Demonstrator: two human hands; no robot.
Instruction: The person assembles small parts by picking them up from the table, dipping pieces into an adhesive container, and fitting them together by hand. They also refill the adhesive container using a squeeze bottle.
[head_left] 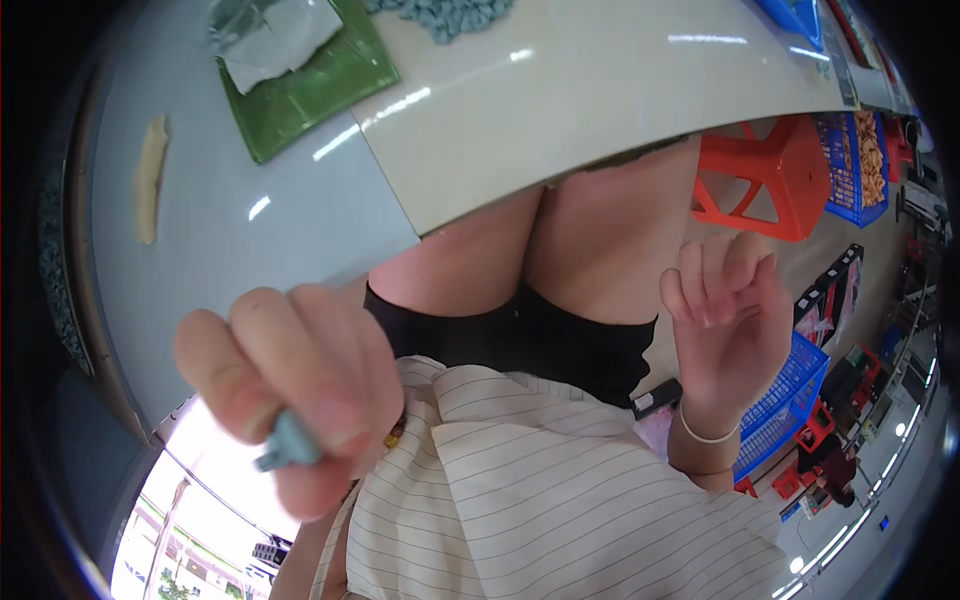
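My left hand is raised close at the lower left, its fingers closed in a pinch. Between thumb and fingers sticks out a small teal molded piece, mostly covered by the fingers. Over to the right, my right hand hangs in the air beside my lap with its fingers curled in and the thumb against the index finger. Whatever it may hold is hidden. A pile of similar teal pieces lies at the far side of the table.
A green tray holds a crumpled white sheet. A cream-coloured strip lies at the table's left. A blue tray stands far right. Beyond the table edge are a red stool and blue baskets.
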